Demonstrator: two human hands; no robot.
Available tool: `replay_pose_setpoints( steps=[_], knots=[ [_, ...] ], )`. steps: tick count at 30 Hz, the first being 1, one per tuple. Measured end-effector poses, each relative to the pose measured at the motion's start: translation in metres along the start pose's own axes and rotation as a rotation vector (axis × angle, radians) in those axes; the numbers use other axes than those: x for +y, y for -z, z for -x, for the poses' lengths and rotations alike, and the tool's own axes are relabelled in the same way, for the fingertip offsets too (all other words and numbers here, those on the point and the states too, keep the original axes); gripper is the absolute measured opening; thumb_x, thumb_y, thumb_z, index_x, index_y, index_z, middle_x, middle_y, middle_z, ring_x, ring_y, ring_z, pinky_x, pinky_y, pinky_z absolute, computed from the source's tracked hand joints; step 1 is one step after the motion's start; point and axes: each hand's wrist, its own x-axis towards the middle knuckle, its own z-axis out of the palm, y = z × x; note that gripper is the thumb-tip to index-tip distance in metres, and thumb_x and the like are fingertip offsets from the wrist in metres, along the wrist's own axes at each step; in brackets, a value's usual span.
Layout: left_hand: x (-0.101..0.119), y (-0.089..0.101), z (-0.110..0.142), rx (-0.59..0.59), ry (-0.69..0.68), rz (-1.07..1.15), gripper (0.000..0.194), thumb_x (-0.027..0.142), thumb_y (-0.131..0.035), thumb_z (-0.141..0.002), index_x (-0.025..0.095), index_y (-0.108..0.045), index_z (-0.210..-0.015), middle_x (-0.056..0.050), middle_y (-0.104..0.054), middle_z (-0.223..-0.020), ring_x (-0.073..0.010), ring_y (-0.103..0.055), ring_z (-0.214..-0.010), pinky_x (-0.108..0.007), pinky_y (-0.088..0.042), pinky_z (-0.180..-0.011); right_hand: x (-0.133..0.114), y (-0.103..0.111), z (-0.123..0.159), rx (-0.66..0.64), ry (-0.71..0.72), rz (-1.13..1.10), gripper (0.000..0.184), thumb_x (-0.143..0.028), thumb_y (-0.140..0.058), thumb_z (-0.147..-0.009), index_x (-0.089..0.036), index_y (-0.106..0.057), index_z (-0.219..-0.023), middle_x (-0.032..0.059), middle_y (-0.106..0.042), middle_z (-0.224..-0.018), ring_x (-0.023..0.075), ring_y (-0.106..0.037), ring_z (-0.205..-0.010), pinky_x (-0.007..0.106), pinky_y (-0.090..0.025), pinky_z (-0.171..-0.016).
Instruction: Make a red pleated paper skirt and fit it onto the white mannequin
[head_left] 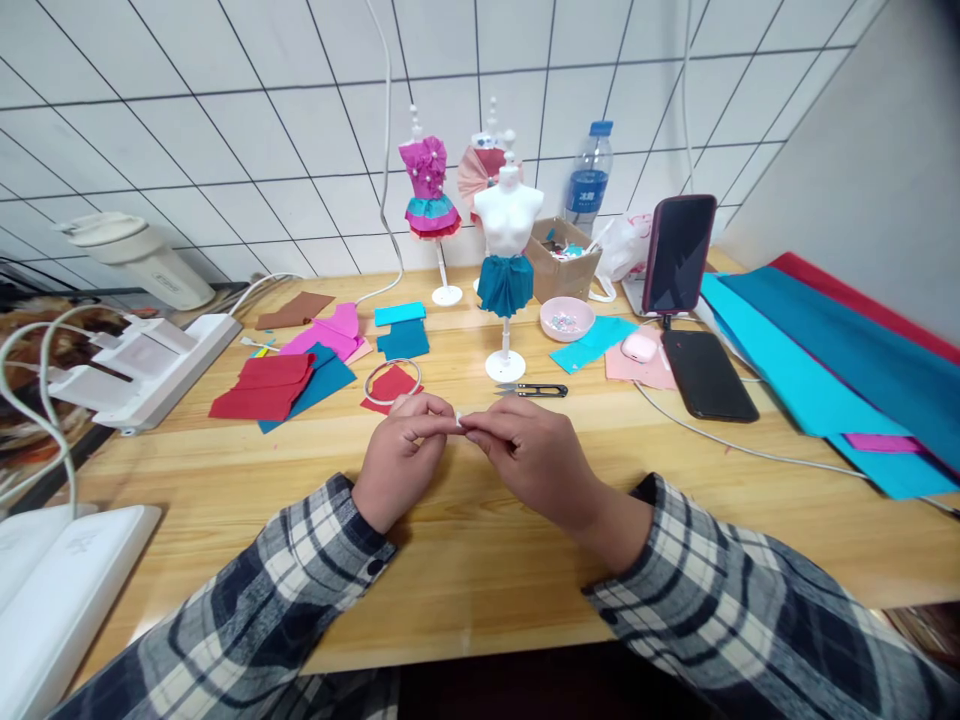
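Note:
My left hand (401,455) and my right hand (536,455) meet over the middle of the wooden table (465,570), fingertips pinched together on a tiny white piece (460,421) that I cannot make out. Just beyond them lie black thread snips (532,390) and a clear tape ring (391,381) on a red cloth scrap. A white mini mannequin in a teal skirt (507,262) stands behind the snips. Farther back stand a mannequin in a magenta dress (429,195) and another partly hidden one.
Red, teal and pink cloth pieces (289,375) lie at the left, blue and teal felt sheets (832,350) at the right. A phone on a stand (679,252), a flat phone (706,374), a pink bowl (567,318), a cardboard box (562,262), a bottle (589,182), white devices (142,365) and cables surround them.

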Motion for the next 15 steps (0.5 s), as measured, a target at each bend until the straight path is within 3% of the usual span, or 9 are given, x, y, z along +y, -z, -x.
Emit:
replay_pose_setpoints(
  steps=[7, 15],
  knots=[
    [0.01, 0.004, 0.002, -0.131, 0.016, -0.147, 0.021, 0.025, -0.055, -0.087, 0.022, -0.075, -0.09, -0.004, -0.065, -0.091, -0.0214, -0.053, -0.087, -0.04, -0.038, -0.08, 0.007, -0.001, -0.002, 0.0, -0.023, 0.008, 0.014, -0.023, -0.062, -0.09, -0.02, -0.075, -0.094, 0.0034, -0.071, -0.083, 0.0148, -0.064, -0.076, 0.027, -0.049, -0.07],
    [0.009, 0.001, 0.002, -0.085, -0.058, -0.256, 0.021, 0.026, -0.055, -0.09, 0.023, -0.075, -0.084, -0.004, -0.066, -0.086, -0.0196, -0.052, -0.082, -0.038, -0.033, -0.075, 0.003, 0.001, -0.001, -0.035, -0.072, 0.044, 0.013, -0.025, -0.063, -0.089, -0.02, -0.074, -0.091, 0.0023, -0.071, -0.083, 0.0134, -0.062, -0.073, 0.026, -0.046, -0.068]
  ],
)
